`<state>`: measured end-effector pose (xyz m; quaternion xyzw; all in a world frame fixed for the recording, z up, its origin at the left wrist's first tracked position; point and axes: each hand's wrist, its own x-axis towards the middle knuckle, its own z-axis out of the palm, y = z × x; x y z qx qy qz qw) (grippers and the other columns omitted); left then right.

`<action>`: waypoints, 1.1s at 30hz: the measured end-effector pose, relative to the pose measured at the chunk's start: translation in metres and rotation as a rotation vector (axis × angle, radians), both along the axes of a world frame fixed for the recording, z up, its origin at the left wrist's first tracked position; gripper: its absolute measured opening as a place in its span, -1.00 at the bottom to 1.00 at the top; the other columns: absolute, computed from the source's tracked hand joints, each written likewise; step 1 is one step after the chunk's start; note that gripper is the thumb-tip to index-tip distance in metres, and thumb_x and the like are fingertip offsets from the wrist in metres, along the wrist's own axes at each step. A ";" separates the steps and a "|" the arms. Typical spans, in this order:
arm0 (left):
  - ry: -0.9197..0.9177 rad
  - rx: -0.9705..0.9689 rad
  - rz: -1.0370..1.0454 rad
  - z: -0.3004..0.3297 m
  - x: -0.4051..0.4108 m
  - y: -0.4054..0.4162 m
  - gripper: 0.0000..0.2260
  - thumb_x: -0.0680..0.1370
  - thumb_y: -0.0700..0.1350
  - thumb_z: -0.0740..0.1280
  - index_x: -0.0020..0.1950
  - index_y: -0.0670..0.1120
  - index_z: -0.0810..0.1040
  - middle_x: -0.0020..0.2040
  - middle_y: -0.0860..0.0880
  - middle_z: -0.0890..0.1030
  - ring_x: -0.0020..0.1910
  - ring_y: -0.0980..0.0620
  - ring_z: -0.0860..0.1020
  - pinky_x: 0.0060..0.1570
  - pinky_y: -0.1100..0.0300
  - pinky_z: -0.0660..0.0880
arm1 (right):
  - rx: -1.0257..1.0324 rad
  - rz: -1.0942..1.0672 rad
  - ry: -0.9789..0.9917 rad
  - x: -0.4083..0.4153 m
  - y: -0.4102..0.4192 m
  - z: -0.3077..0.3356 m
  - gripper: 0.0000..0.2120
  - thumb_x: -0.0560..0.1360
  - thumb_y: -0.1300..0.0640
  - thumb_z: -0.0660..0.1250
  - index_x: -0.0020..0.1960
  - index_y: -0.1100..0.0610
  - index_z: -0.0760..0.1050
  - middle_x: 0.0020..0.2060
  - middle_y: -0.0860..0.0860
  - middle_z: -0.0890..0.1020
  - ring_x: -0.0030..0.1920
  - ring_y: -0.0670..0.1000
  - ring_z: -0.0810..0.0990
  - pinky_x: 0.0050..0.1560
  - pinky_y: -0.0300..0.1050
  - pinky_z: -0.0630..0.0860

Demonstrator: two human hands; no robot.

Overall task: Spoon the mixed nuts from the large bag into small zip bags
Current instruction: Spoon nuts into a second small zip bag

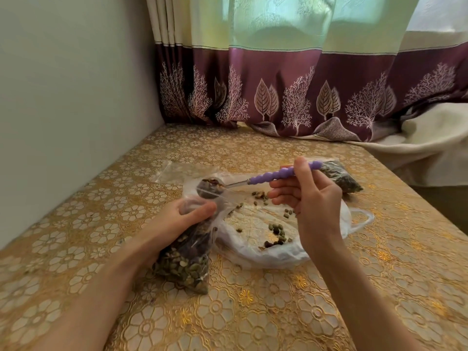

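My left hand (177, 220) grips a small clear zip bag (188, 262), more than half full of mixed nuts, around its upper part and holds its mouth open. My right hand (310, 198) pinches the purple beaded handle of a metal spoon (276, 174). The spoon's bowl, loaded with nuts, sits at the mouth of that bag. The large white plastic bag (266, 252) lies spread open between my hands, with only scattered nuts (277, 230) left inside it.
A filled small zip bag (340, 177) lies behind my right hand. An empty clear zip bag (177, 171) lies flat behind the spoon. A gold floral cloth covers the table (253, 312). A wall runs along the left, a curtain (304, 97) hangs at the back.
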<state>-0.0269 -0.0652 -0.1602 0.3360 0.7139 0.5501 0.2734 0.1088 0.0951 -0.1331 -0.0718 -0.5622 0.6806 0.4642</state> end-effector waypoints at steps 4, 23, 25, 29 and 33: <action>-0.024 0.054 0.023 0.000 0.000 0.000 -0.03 -0.14 0.44 0.47 0.10 -0.11 0.47 -0.17 0.00 0.69 -0.21 -0.02 0.67 -0.32 0.27 0.56 | 0.093 0.071 0.060 -0.001 -0.002 -0.002 -0.73 0.61 0.17 0.16 -0.17 0.25 0.54 -0.37 0.05 0.68 -0.43 0.00 0.61 -0.41 -0.23 0.55; 0.053 0.340 0.295 -0.001 0.002 -0.001 -0.24 -0.06 0.48 0.43 -0.04 0.03 0.55 0.09 -0.04 0.60 0.07 0.02 0.58 0.01 0.10 0.54 | -0.281 -0.099 -0.063 0.006 0.045 -0.001 -0.62 0.61 0.04 0.18 -0.31 0.19 0.50 -0.36 0.15 0.62 -0.49 -0.07 0.46 -0.52 -0.30 0.37; 0.054 0.326 0.286 -0.002 0.001 -0.001 -0.21 -0.07 0.49 0.43 -0.01 0.02 0.54 0.08 -0.03 0.60 0.05 0.03 0.59 -0.01 0.11 0.55 | -0.261 -0.181 -0.169 0.006 0.052 0.000 -0.63 0.61 0.03 0.18 -0.30 0.18 0.48 -0.41 0.11 0.59 -0.50 -0.06 0.43 -0.54 -0.29 0.34; 0.067 0.345 0.278 -0.003 0.001 0.001 -0.14 -0.09 0.50 0.42 0.03 -0.01 0.53 0.00 0.01 0.64 -0.03 0.14 0.62 -0.14 0.31 0.53 | -0.241 -0.216 -0.248 0.010 0.061 0.002 -0.64 0.62 0.04 0.16 -0.28 0.17 0.47 -0.40 0.11 0.56 -0.52 -0.07 0.42 -0.57 -0.28 0.31; 0.084 0.330 0.267 -0.002 0.004 0.002 -0.15 -0.09 0.52 0.39 0.02 0.02 0.51 0.06 -0.01 0.61 0.04 0.10 0.58 0.00 0.20 0.51 | -0.130 -0.281 -0.290 0.027 0.059 -0.004 -0.64 0.61 0.07 0.18 -0.29 0.21 0.47 -0.55 0.00 0.56 -0.57 -0.09 0.45 -0.61 -0.28 0.34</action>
